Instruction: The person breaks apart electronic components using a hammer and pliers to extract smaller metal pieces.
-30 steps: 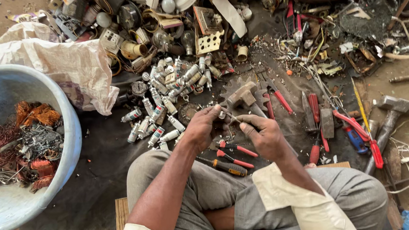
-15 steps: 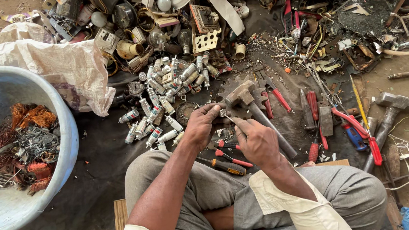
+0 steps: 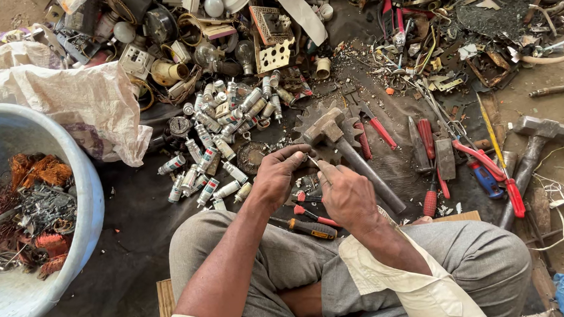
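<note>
My left hand (image 3: 280, 177) and my right hand (image 3: 345, 192) meet just in front of my knees, fingers pinched together on a small thin metal piece (image 3: 311, 160) held between them. Directly beyond my hands a hammer (image 3: 344, 142) lies across a large toothed gear (image 3: 312, 120) on the dark ground cloth. A heap of small cylindrical fuses (image 3: 218, 140) lies to the left of my left hand. Red-handled screwdrivers (image 3: 309, 215) rest under my wrists.
A big pale blue tub (image 3: 14, 296) at left holds copper wire and metal scrap. A white sack (image 3: 73, 100) lies behind it. Pliers, chisels and red-handled tools (image 3: 474, 158) and a second hammer (image 3: 535, 137) lie at right. Mixed electrical scrap (image 3: 233, 29) fills the far side.
My hands stay together over the same spot, with only slight finger movement on the small piece. The view has shifted a little.
</note>
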